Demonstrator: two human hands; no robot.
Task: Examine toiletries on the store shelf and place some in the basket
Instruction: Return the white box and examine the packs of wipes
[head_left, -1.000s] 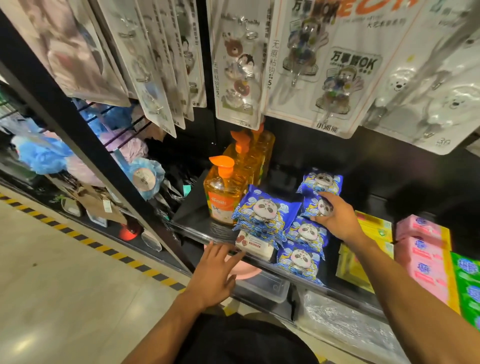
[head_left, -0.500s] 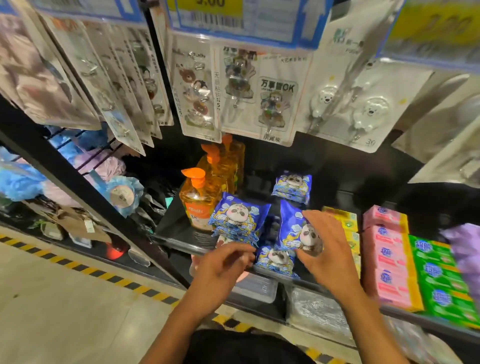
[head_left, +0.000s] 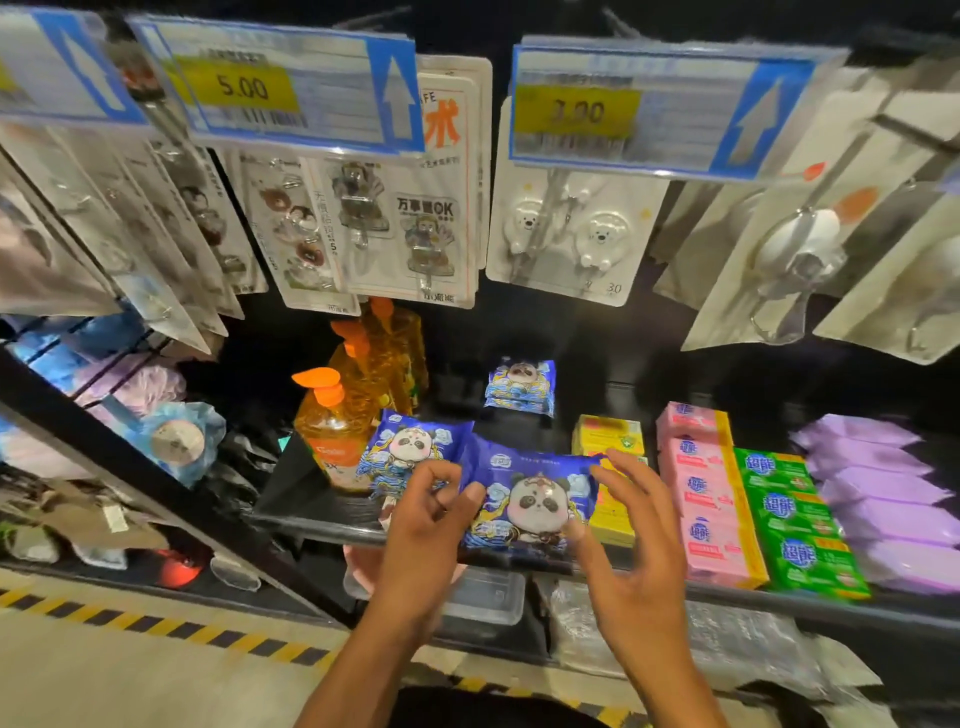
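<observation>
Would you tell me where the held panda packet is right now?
Head view, centre: the panda packet is held between left hand and right hand, left of the pink boxes.

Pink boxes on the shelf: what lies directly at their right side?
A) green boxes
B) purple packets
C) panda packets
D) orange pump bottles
A: the green boxes touch the right side of the pink boxes; the purple packets come only after them.

Packet (head_left: 530, 506) before shelf edge (head_left: 306, 519), bottles (head_left: 345, 421) behind left
</observation>
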